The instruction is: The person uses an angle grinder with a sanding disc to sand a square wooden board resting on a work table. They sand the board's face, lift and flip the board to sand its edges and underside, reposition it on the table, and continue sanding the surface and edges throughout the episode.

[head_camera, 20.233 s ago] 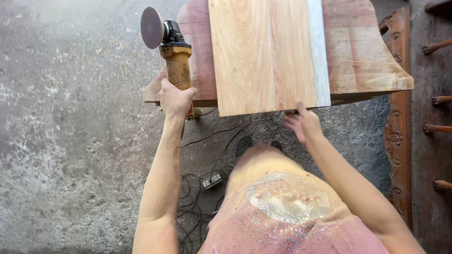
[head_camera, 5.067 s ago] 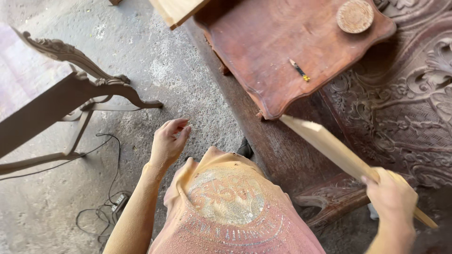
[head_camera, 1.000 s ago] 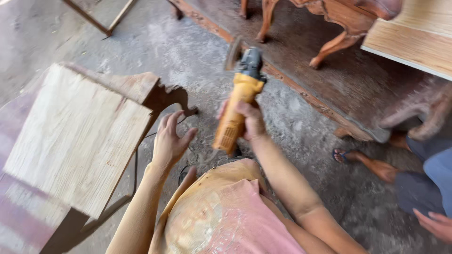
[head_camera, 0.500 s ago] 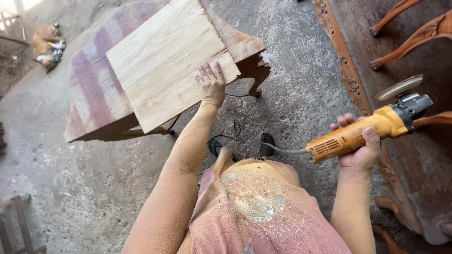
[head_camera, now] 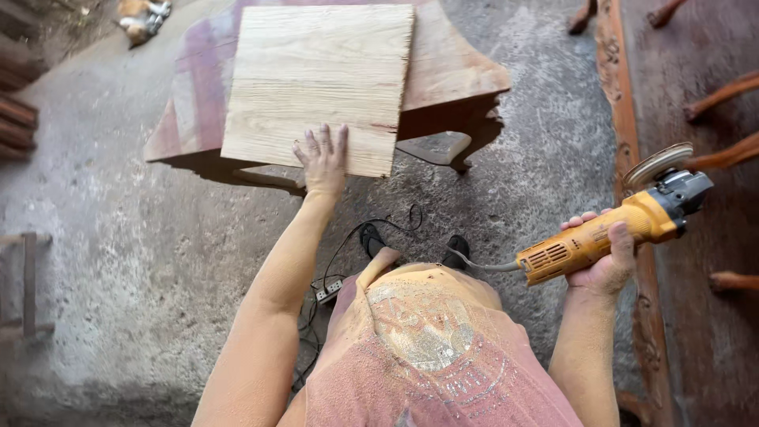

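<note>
Two hands are at work, and I log them against the largest items first. Concrete floor (head_camera: 103, 261) takes up most of the view, grey and dusty. On it stands a reddish table (head_camera: 458, 67) with a curved edge, and flat on that table lies the pale wood panel (head_camera: 320, 83), squared to the near side, its near edge just overhanging. My left hand (head_camera: 322, 162) is spread flat on the panel's near edge, fingers open, pressing rather than gripping. My right hand (head_camera: 605, 257) is clenched round the body of the yellow angle grinder (head_camera: 613, 229), held well apart from the panel, out to the right, with its sanding disc (head_camera: 658, 164) tilted up and touching nothing.

Progress, in my judgement: the panel is placed and steadied, but the disc is not on the wood. The panel face looks coarse-grained and rough; I cannot tell whether any of it has been worked, so the surfacing appears largely outstanding.

Surroundings: a carved dark wood frame (head_camera: 628, 119) runs along the right, close under the grinder, with turned furniture legs (head_camera: 723, 91) beyond. The power cord (head_camera: 371, 233) loops over the floor by my feet to a plug strip (head_camera: 328, 292); that is the chief snag hazard. An animal (head_camera: 142, 16) lies at the top left, well clear.
</note>
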